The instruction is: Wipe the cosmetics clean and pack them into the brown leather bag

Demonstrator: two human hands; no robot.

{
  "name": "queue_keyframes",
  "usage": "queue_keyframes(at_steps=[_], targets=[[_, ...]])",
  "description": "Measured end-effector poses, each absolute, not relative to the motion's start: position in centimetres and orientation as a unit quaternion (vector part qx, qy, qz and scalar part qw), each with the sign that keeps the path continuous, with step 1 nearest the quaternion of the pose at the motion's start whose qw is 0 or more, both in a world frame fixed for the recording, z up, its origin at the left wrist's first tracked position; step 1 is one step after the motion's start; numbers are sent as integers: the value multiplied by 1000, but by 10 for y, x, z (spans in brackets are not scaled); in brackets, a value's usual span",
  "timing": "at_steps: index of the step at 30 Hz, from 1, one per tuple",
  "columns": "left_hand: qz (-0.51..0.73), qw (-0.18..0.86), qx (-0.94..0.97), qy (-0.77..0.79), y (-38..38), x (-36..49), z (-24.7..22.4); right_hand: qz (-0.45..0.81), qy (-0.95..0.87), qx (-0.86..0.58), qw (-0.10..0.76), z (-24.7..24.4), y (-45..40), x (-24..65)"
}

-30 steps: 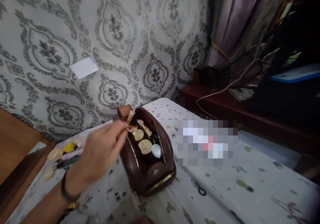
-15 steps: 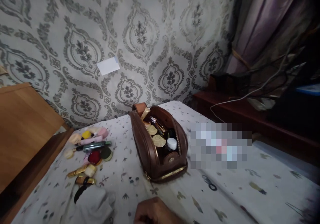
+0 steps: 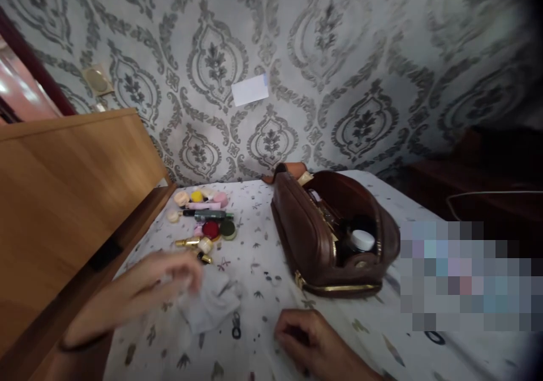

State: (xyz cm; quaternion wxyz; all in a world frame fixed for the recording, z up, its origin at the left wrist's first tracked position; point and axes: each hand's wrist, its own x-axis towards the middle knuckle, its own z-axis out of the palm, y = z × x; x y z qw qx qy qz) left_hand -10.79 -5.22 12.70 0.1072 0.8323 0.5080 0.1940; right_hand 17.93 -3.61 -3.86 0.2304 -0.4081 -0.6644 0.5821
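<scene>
My left hand, smeared by motion, reaches in from the left with its fingers apart. It hovers over the edge of a crumpled white cloth; I see nothing in it. Loosely curled, my right hand rests on the patterned cover in front of a brown toiletry bag, and its hollow looks empty. The bag stands unzipped, with a white-capped jar and other items inside. Beyond my left hand lie several cosmetics, among them a dark green tube, a red round container and a gold tube.
A wooden panel borders the surface on the left. Patterned wallpaper with a white card rises behind. On the right are a blurred-out object and a pale cable.
My left hand has come into view from the left, over the white cloth. The camera has turned left, so the bag and cosmetics appear farther right. My right hand shows more fully, still curled.
</scene>
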Motion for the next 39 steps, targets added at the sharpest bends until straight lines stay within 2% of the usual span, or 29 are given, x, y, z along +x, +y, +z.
queue_keyframes(at_steps=[3,4,6,7,12,16,19,23,29,39], targets=[[220,-2,733,644,-5,-137,100,627,-632,-405,209,-28,-34,176],[243,7,715,655,8,-148,87,633,-626,-405,211,-25,-33,173],[296,116,709,630,28,-167,60,640,-617,-401,223,-18,-30,165],[337,136,691,625,36,-174,48,645,-612,-396,231,-14,-28,158],[353,110,680,633,64,-187,11,691,-566,-356,275,-5,-17,115],[335,81,689,637,84,-185,3,706,-539,-337,311,-14,-12,89],[320,58,707,628,98,-184,4,666,-570,-338,344,-31,-15,84],[296,39,740,603,120,-180,6,612,-643,-324,328,-45,-21,87],[282,34,751,597,141,-181,1,624,-639,-317,321,-43,-20,89],[274,36,735,619,76,-204,-20,632,-632,-314,318,-41,-18,91]])
